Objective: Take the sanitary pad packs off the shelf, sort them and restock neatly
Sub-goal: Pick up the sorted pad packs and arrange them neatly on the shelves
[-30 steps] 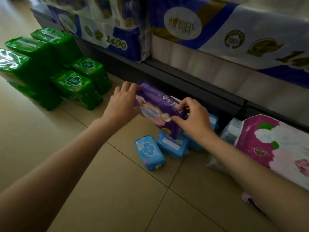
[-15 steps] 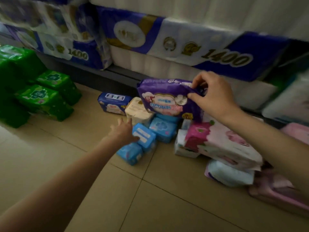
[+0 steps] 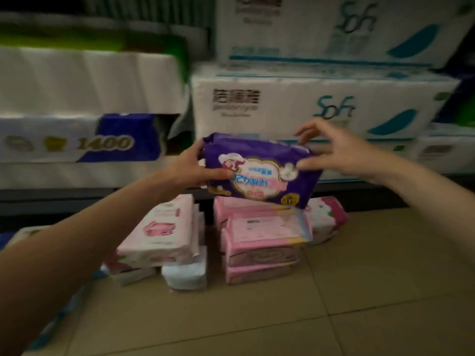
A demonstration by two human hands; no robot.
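Note:
A purple sanitary pad pack (image 3: 259,173) with a pink and white label hangs in the air in front of the shelf. My left hand (image 3: 191,167) grips its left end, thumb on the front face. My right hand (image 3: 331,150) is at its right end with fingers spread, thumb touching the front and the fingers loose above the top edge. Right under the purple pack a stack of pink packs (image 3: 264,240) sits on the floor, with a pale pink pack (image 3: 162,235) leaning to its left and a white pack (image 3: 186,274) in front.
Large white tissue bales (image 3: 308,106) and a blue and white "1400" roll pack (image 3: 84,142) fill the low shelf behind. The dark shelf edge (image 3: 77,199) runs just above the tan tiled floor (image 3: 359,291). A pink and white pack (image 3: 327,217) lies behind the stack.
The view has swung right, away from the green and blue packs. My left hand has come up and taken the purple pack's left end; my right hand's grip has loosened.

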